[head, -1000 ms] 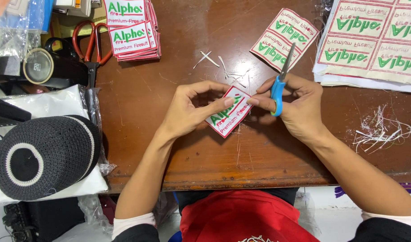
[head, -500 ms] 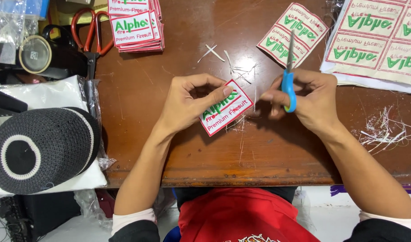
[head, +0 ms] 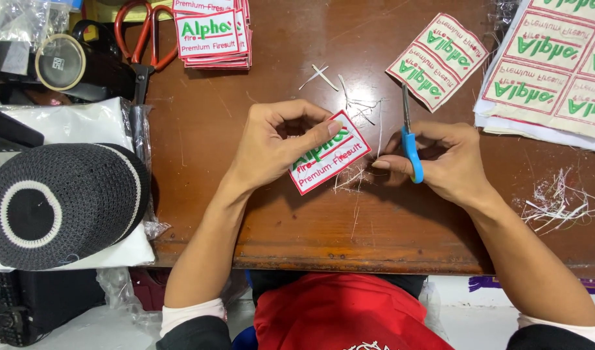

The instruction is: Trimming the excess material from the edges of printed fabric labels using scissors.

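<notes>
**A:** If you scan from the left edge, there's a dark knitted cap (head: 51, 204) at mid left and red-handled scissors (head: 142, 39) lying idle at the top; next to them, upper middle, a neat stack of trimmed patches (head: 213, 32), so I'd say a good batch is already done.

**B:** Yeah; and in the centre the left hand (head: 278, 146) is pinching one embroidered patch (head: 330, 159) between thumb and fingers, tilted, held just above the brown table (head: 245, 214); loose white threads hang off its lower right corner, so that one looks only partly cleaned up.

**A:** Right hand (head: 440, 162) is curled around small blue-handled snips (head: 409, 139), blades pointing up the frame, fingertips near those threads; further right there's an untrimmed strip (head: 437, 61), then an uncut sheet of patches (head: 557, 71) at the upper right; plenty left, I reckon; thread scraps (head: 557, 204) piled at mid right.

**B:** Versus a second ago: the snips were right against the patch edge; now the hands sit apart and the patch has swung flatter.
</notes>
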